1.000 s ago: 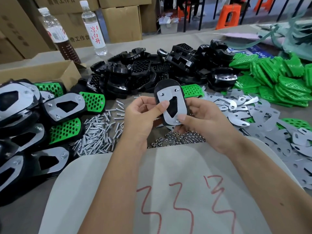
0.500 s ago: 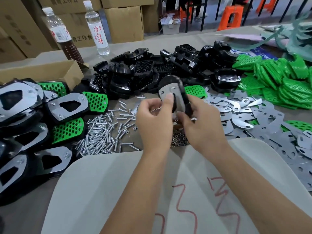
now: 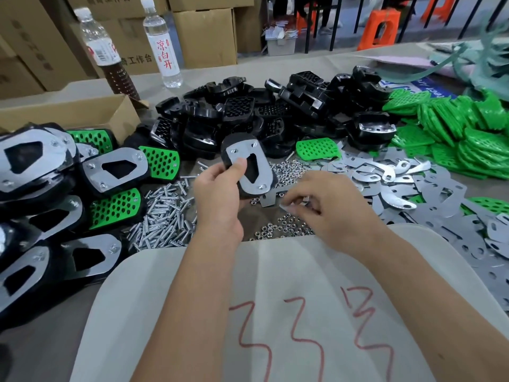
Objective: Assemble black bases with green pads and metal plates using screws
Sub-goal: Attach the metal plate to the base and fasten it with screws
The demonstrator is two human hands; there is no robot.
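Two hands work at the table's near middle. Left hand (image 3: 217, 194) grips a black base (image 3: 249, 164) with a metal plate (image 3: 252, 166) on its upper face, thumb pressing the plate's left edge, fingers curled round the back; the piece is held up, tilted, just above the loose nuts (image 3: 286, 230). Screw heads show at the plate's corners, so this unit looks partly fastened. Right hand (image 3: 327, 208) hangs low over the nuts, just right of the base, fingertips pinched together near a flat bracket; whether a nut sits between them is too small to tell.

Handling judgement: the base looks like rigid moulded plastic, light, not fragile; the plate is thin stiff sheet, smooth and probably slippery, its edges possibly sharp. Best hold is across the base's side edges with a thumb on the plate, keeping clear of the screw holes. Nuts are tiny and roll easily, so they need a fingertip pinch.

Screws (image 3: 162, 213) are heaped left of the left hand. Finished units (image 3: 115, 169) are piled far left. Spare bases (image 3: 248, 108) lie heaped far centre, green pads (image 3: 451, 130) far right, loose plates (image 3: 429, 194) right. Bottles (image 3: 162, 42) stand far left.
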